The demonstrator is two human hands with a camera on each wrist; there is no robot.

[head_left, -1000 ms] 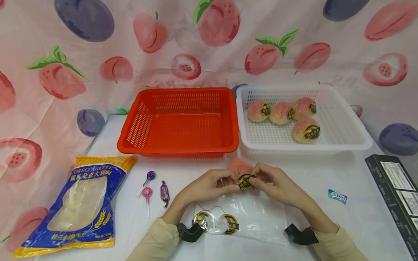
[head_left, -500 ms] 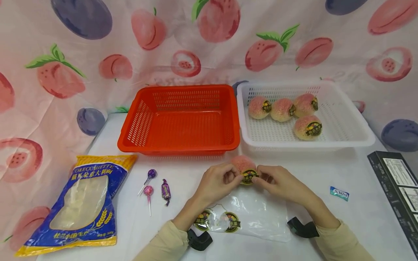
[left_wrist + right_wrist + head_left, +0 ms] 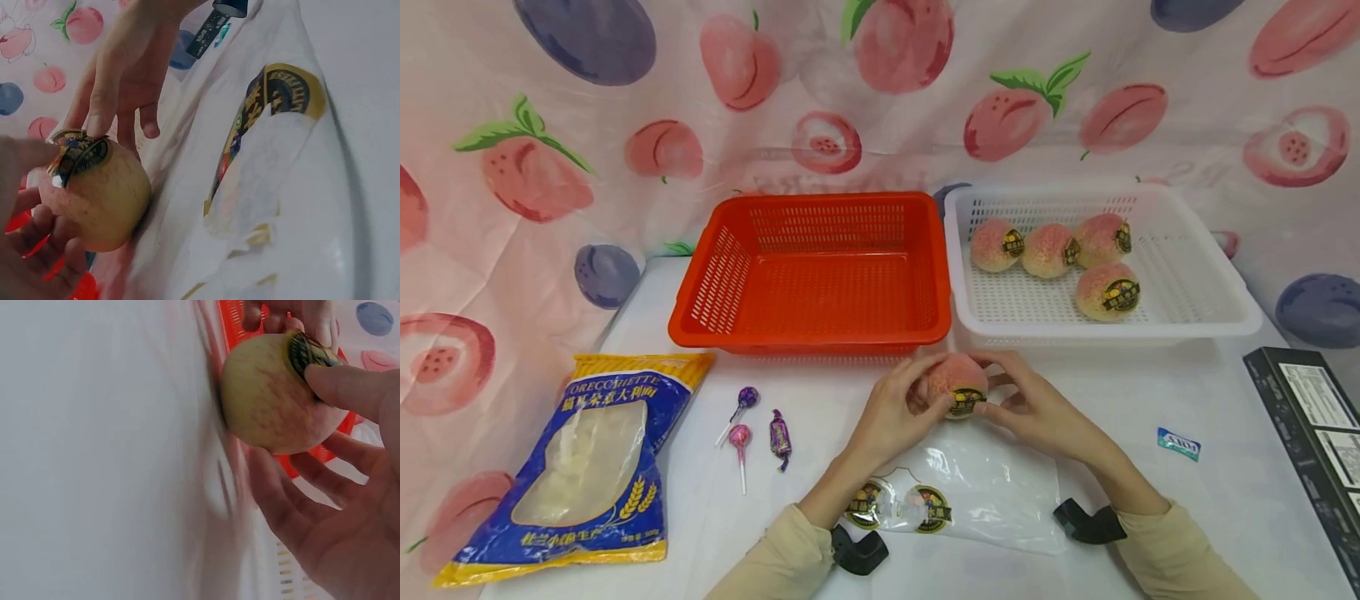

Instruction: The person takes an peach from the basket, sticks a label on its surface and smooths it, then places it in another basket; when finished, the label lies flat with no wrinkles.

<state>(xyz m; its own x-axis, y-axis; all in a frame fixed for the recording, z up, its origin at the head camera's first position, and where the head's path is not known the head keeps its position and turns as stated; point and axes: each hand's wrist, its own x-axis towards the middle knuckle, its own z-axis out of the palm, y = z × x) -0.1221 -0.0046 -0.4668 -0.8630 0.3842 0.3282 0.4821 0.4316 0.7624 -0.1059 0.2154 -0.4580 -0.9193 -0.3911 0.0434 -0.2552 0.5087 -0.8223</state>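
Between my two hands, in front of the baskets, is a pink-and-yellow peach (image 3: 953, 385) with a black-and-gold label sticker (image 3: 966, 402) on the side facing me. My left hand (image 3: 897, 410) holds the peach from the left, its thumb at the label's edge. From the other side my right hand (image 3: 1037, 408) grips it. In the right wrist view the right thumb (image 3: 344, 387) presses on the label while the fingers (image 3: 275, 494) curl under the fruit. Just below the hands lies a clear plastic sheet (image 3: 992, 492) bearing two more labels (image 3: 932, 508).
Behind the hands stand a red basket (image 3: 808, 343) and a white basket (image 3: 1180, 283) with several labelled peaches (image 3: 1107, 292). To the left lie a blue pasta bag (image 3: 580, 467), two lollipops (image 3: 740, 437) and a purple wrapped candy (image 3: 780, 437). A small blue-green packet (image 3: 1178, 444) and a black box (image 3: 1303, 442) are rightward.
Both hands have gone from pinching the label's edges to spreading round the peach's sides. The label now lies flat against the fruit. The camera view has shifted slightly.
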